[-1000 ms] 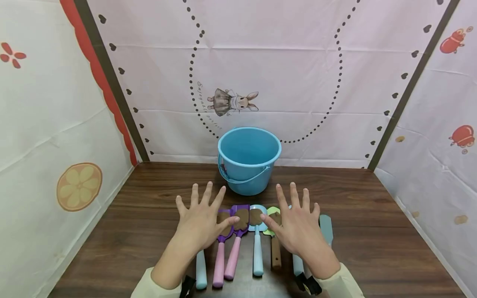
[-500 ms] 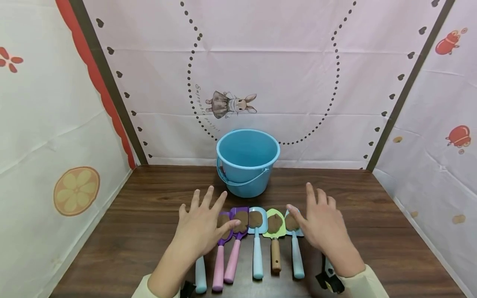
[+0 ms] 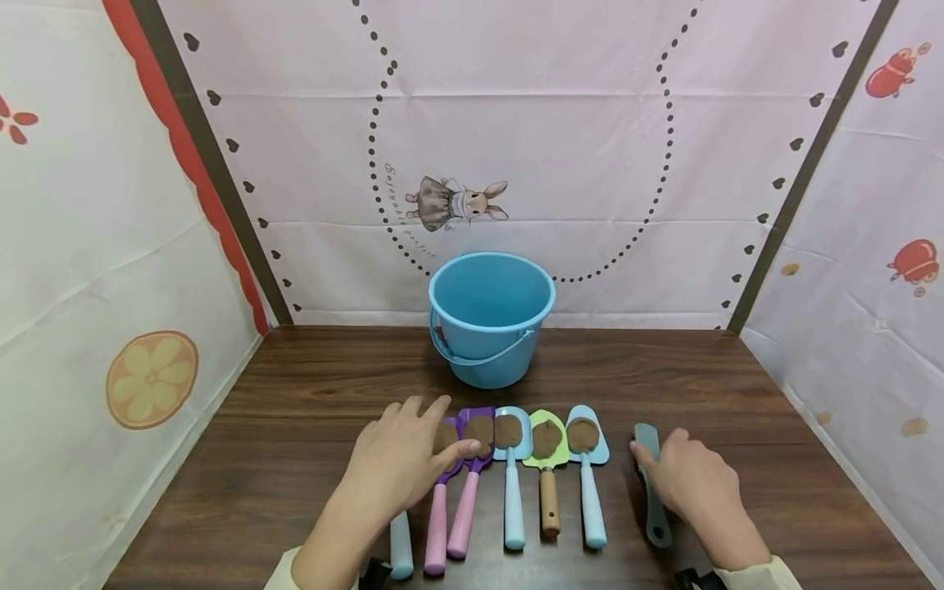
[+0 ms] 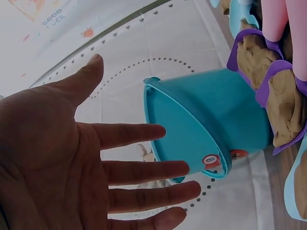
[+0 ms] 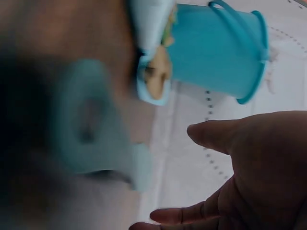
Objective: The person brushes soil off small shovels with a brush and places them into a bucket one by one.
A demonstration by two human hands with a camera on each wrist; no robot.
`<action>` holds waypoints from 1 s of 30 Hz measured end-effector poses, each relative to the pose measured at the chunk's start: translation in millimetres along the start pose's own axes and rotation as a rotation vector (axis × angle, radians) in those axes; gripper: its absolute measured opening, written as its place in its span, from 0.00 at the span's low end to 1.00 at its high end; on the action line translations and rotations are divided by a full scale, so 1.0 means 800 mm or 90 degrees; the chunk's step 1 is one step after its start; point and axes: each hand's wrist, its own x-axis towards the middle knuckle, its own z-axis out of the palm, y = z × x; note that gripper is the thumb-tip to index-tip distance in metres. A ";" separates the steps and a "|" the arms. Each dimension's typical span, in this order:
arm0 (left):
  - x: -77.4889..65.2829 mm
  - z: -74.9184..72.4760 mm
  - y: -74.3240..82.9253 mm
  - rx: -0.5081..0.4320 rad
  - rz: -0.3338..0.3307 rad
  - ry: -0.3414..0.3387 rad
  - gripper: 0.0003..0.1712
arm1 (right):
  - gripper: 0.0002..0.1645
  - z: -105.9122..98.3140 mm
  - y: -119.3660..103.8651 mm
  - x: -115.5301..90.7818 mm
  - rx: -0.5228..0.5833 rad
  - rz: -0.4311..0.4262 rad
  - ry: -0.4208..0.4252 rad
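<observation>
My right hand [image 3: 696, 483] is beside and partly over a grey-green spatula [image 3: 652, 492] lying on the table. In the right wrist view its thumb and fingers are apart, with the blurred spatula [image 5: 81, 120] below; contact cannot be told. My left hand [image 3: 394, 463], its fingers extended and apart in the left wrist view, hovers over the left end of a row of small shovels. Two purple shovels with pink handles [image 3: 463, 514], light-blue shovels [image 3: 514, 508] and a green shovel with a wooden handle [image 3: 549, 500] bear brown, sand-like lumps [image 3: 546, 440]. The left hand hides the leftmost shovel's head.
Behind the row stands a blue bucket [image 3: 492, 356], upright, its handle hanging at the front. The dark wooden table [image 3: 737, 410] ends at a printed cloth backdrop [image 3: 590, 164], with cloth sides at left and right.
My right hand has moved right and down from above the row to the grey-green spatula, uncovering the rightmost light-blue shovel. My left hand has sunk slightly, its fingers bending a little.
</observation>
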 end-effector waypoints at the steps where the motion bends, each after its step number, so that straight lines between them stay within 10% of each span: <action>1: -0.002 0.000 -0.001 -0.001 -0.002 -0.003 0.55 | 0.51 0.006 0.001 0.001 -0.004 0.003 -0.008; 16: -0.011 0.006 -0.025 -0.046 0.002 -0.040 0.43 | 0.29 0.033 0.014 0.006 -0.027 -0.004 -0.130; 30: -0.029 0.020 -0.073 -0.078 -0.051 -0.082 0.48 | 0.21 0.034 0.041 0.001 -0.005 -0.050 -0.027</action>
